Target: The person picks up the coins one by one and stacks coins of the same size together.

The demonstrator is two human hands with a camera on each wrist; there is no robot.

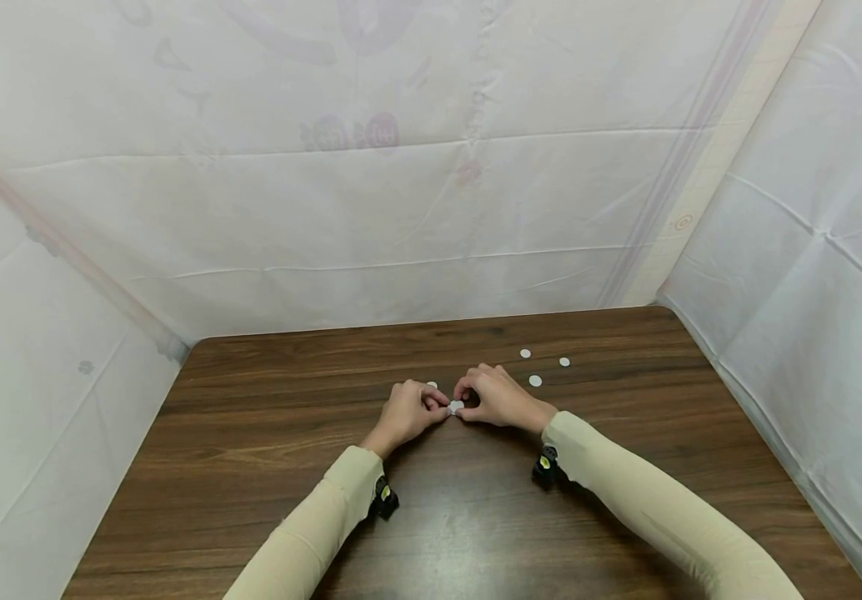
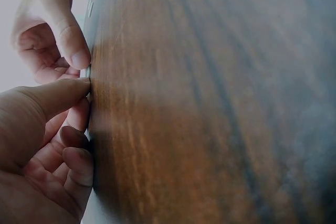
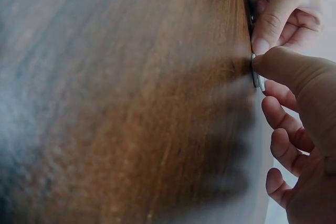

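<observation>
Small flat white round discs point(image 1: 457, 406) lie in a low stack on the wooden table, between the fingertips of both hands. From the left side, the left hand point(image 1: 404, 412) pinches the stack's edge with its thumb and index finger. The right hand point(image 1: 504, 398) grips it from the other side, thumb at the near edge and index finger at the far edge. In the right wrist view the stack point(image 3: 256, 72) appears edge-on under the right thumb tip. Both thumb tips nearly meet in the left wrist view, where fingers hide most of the stack.
Another white disc point(image 1: 432, 385) lies just behind the left hand, partly covered by it. Three more loose discs point(image 1: 535, 381) are spread beyond the right hand. White sheeting point(image 1: 401, 208) hangs behind the table point(image 1: 251, 425) and along its sides.
</observation>
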